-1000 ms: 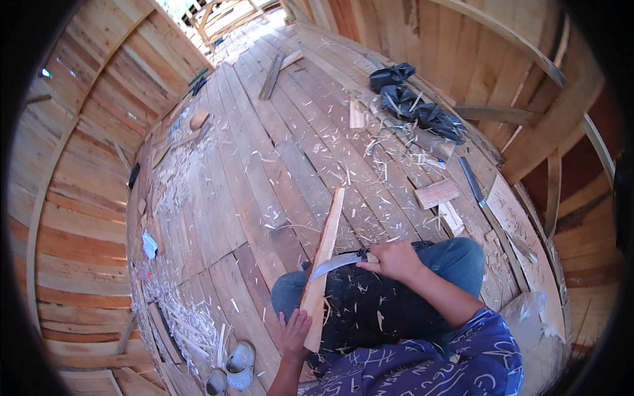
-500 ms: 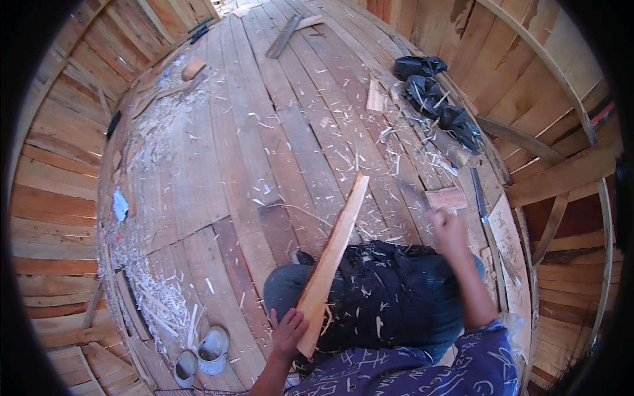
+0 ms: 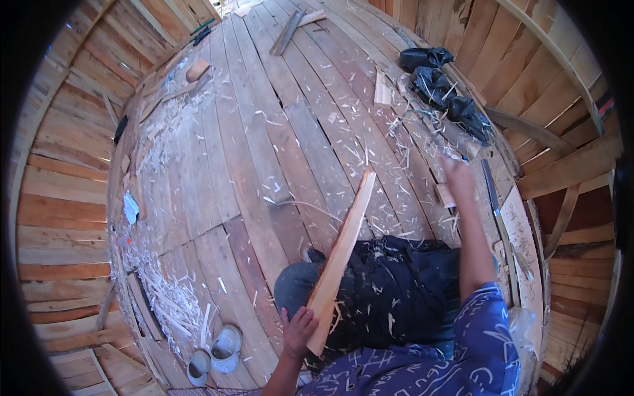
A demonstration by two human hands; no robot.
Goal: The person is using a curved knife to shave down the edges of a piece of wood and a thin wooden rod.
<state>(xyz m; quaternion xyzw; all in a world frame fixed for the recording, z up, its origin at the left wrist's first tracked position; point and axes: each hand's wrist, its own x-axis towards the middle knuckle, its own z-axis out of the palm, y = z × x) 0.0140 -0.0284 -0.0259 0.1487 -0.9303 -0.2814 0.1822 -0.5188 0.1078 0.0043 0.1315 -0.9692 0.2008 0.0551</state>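
Observation:
A long, tapering piece of pale wood (image 3: 343, 257) with a rough bark edge slants across my lap. Its narrow end points away from me, and its wide end lies by my left thigh. My left hand (image 3: 301, 330) is closed over the edge of that wide end. Raised out to the right, my right hand (image 3: 459, 178) is closed in a fist and smeared by motion; what it grips cannot be made out. Below that fist a short wood block (image 3: 445, 195) lies on the floor. Shavings cling to the dark cloth (image 3: 403, 284) on my lap.
Shavings litter the plank floor (image 3: 251, 152), heaped at the left (image 3: 175, 297). A pair of light clogs (image 3: 226, 350) stands lower left. Black plastic bags (image 3: 432, 86) lie along the right wall, with a long dark flat bar (image 3: 490, 187) nearer me. Two boards (image 3: 287, 33) lie far ahead.
My right hand has moved up and away from me, off the side of my lap. My left hand and the wood keep their place on my lap; the view has shifted slightly.

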